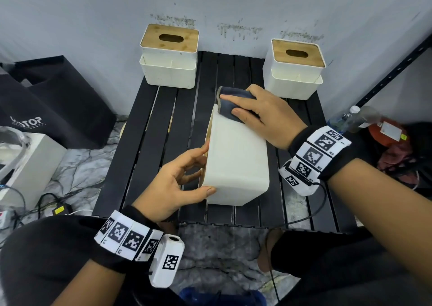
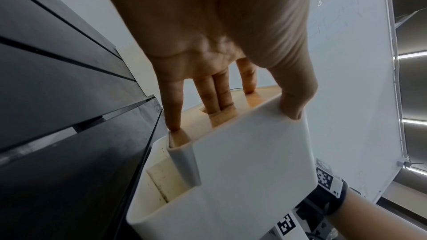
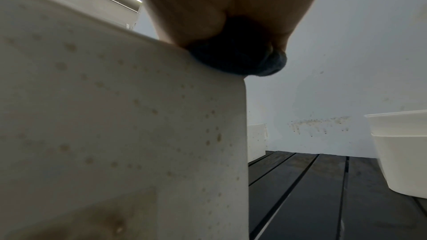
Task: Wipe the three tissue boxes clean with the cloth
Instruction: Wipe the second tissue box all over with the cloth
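A white tissue box (image 1: 236, 158) with a wooden lid lies on its side in the middle of the black slatted table (image 1: 152, 142). My left hand (image 1: 203, 170) grips its left end, thumb on the white side and fingers on the lid (image 2: 198, 121), two of them in the slot. My right hand (image 1: 231, 104) presses a dark folded cloth (image 1: 225, 111) onto the far end of the upward face; the cloth (image 3: 242, 59) bunches under the palm. The box wall (image 3: 115, 116) shows brownish specks. Two more boxes stand upright at back left (image 1: 169, 55) and back right (image 1: 295, 68).
A stained wall runs right behind the table. A black bag (image 1: 58, 100), a white appliance (image 1: 30, 161) and cables lie to the left. A plastic bottle (image 1: 346, 118) and a black shelf upright (image 1: 392, 72) are on the right. Marbled floor shows below the table's front edge.
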